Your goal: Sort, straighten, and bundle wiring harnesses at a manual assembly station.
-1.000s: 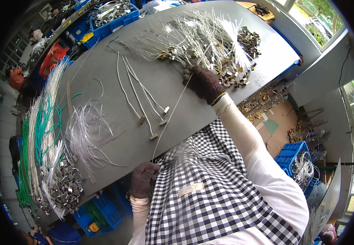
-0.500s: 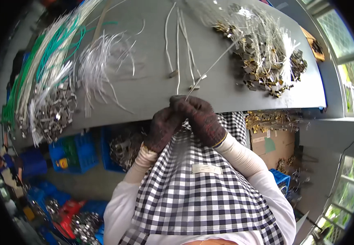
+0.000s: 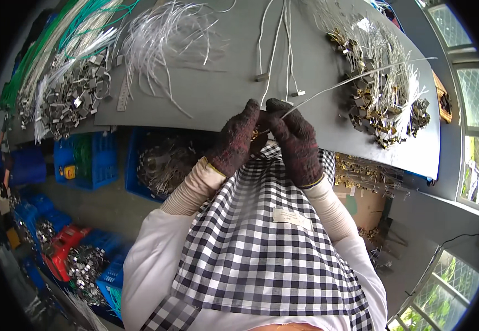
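Over the near edge of the table (image 3: 223, 83), the left hand (image 3: 236, 140) is curled, but I cannot tell what it holds; the right hand (image 3: 299, 144), closed, pinches a wire (image 3: 339, 84). The wire's long axis runs slantwise from these fingers, pointing to the table's right edge, above the pile (image 3: 374, 94). Its near end is hidden; perhaps a brass piece (image 3: 257, 134) lies between the hands.

On the desk (image 3: 231, 77), ruler-like strip (image 3: 123, 97) at 10 o'clock; blue crate (image 3: 104, 160) bearing a yellow item (image 3: 69, 172) at 9 o'clock; red container (image 3: 58, 254) at 8 o'clock; windows (image 3: 452, 284) at 2 and 4 o'clock
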Demonstrator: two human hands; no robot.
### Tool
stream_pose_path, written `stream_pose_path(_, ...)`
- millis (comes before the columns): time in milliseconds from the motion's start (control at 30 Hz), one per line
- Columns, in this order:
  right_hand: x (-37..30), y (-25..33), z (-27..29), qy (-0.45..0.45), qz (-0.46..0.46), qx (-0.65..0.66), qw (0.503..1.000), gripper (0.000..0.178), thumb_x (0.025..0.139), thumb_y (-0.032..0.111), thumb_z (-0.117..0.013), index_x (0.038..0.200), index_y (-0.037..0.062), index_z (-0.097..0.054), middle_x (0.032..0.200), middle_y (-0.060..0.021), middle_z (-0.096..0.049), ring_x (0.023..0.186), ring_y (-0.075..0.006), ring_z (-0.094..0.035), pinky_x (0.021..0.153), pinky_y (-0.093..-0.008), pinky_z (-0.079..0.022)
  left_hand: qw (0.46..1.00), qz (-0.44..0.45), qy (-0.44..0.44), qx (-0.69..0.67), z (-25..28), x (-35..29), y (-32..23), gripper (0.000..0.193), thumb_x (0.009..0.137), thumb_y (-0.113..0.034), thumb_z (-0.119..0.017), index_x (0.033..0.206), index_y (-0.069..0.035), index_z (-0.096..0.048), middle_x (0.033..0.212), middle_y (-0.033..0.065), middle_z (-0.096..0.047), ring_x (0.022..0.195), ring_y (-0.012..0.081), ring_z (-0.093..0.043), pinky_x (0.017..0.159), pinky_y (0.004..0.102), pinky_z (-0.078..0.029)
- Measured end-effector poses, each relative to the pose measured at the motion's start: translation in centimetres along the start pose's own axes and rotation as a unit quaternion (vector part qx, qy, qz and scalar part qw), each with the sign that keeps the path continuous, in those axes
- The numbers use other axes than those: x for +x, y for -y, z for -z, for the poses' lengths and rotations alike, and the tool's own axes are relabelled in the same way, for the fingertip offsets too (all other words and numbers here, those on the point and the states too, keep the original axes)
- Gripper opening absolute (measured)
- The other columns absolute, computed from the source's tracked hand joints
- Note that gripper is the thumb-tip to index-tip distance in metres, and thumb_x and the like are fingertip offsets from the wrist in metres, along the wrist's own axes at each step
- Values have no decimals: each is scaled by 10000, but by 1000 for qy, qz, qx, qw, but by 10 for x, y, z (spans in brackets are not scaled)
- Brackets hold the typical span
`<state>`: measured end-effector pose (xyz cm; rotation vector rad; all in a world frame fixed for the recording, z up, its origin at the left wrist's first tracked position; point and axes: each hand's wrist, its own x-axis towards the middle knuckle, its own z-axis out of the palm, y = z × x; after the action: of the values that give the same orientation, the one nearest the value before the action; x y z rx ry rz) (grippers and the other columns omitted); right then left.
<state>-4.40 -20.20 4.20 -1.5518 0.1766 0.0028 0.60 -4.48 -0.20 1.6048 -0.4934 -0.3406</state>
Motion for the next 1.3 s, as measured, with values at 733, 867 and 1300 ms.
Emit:
stream_pose_path(733,50,-125,42,16,133,-249,959,206,947,91,-682,1142,25,-686,1031,-60,-726,890,-122,-651,796,-274,-529,778,354,-151,496,146,16,95,538,871,-530,-584,1020,-28,-706,1019,213,-703,911,408,-671,797,511,-526)
stream_pose_path(867,38,-74,-9,84,108,-280,950,236,939,116,-678,1158,30,-680,1100,-119,-722,966,-216,-694,863,-341,-549,951,269,-142,53,123,18,75,370,895,-390,-680,888,-20,-668,751,60,-641,568,160,-584,521,311,-455)
stream_pose_path(1300,17,-19,71,70,-123,66,988,270,975,235,-649,1089,-8,-678,882,-51,-717,726,-90,-671,666,-250,-552,989,42,-49,134,-43,61,13,158,959,-182,-682,955,-25,-692,745,0,-610,598,54,-503,522,249,-396)
